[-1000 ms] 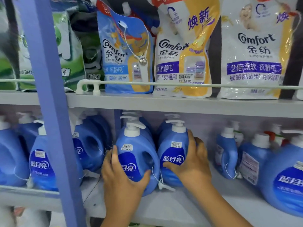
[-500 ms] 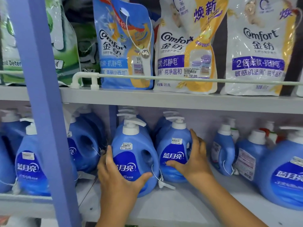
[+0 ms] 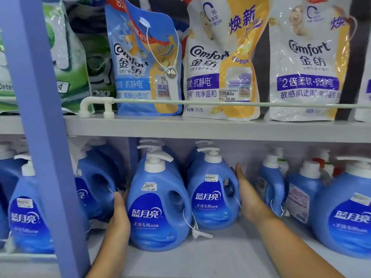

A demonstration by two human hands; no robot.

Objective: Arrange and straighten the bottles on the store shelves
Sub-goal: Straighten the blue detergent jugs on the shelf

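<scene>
Grey store shelving in two tiers — crossed by a blue-violet upright post, edged by a thin white guard rail, under even, flat light.
</scene>
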